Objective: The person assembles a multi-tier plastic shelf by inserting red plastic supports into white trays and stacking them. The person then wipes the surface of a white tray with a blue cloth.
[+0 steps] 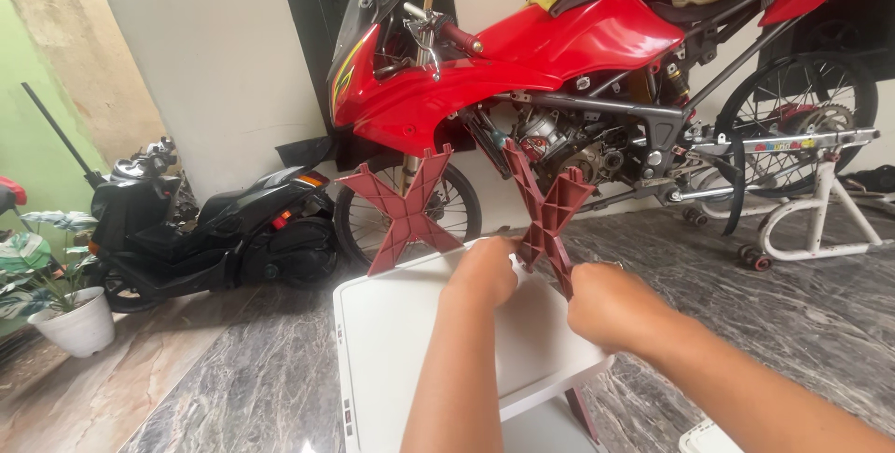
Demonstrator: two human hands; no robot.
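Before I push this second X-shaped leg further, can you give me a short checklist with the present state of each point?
1. Left hand rests on the white panel beside the leg: ok.
2. Right hand is closed on the right X-shaped leg at its base: ok.
3. Left X-shaped leg stands upright at the panel's far edge: ok.
4. Right leg fully seated in the panel: cannot tell, the hands hide the joint.
5. Red motorcycle stands apart from the legs: ok.

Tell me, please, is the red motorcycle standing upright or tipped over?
Upright: the red motorcycle stands on both wheels, its rear held by a white stand.
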